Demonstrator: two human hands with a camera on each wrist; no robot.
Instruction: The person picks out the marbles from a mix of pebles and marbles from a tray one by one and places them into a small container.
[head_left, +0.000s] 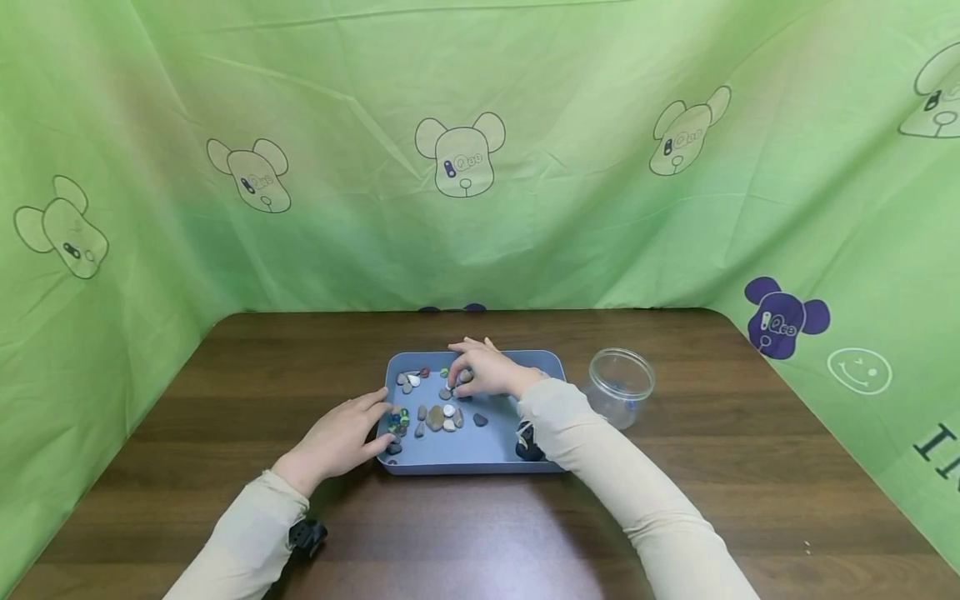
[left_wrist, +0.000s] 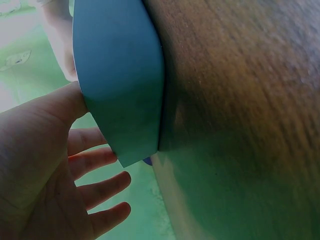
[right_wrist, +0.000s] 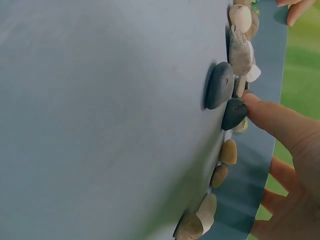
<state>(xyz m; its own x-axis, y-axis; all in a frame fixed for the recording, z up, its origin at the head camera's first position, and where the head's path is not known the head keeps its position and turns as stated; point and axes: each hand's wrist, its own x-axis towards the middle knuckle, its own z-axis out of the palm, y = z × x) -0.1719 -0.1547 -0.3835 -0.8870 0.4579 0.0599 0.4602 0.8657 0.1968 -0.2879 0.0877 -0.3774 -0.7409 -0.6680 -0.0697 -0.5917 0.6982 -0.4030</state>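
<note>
A shallow blue tray (head_left: pixel 480 468) on the wooden table holds loose pebbles and glass marbles. My left hand (head_left: pixel 341 440) rests at the tray's left rim with its fingers spread, the thumb at the rim in the left wrist view. Inside the tray near the far side, my right hand (head_left: pixel 487 372) reaches down and pinches a dark pebble (right_wrist: pixel 234 114); the thumb tip is against it, the index finger mostly hidden. A larger grey pebble (right_wrist: pixel 220 85) lies beside it. Marbles (head_left: pixel 403 417) and grey stones cluster by the left fingers.
Right of the tray stands a clear round jar (head_left: pixel 621 383) with some blue bits visible in it, close to the right forearm. Tan and white pebbles (head_left: pixel 436 418) sit mid-tray. A green printed cloth (head_left: pixel 465 250) hangs behind the table.
</note>
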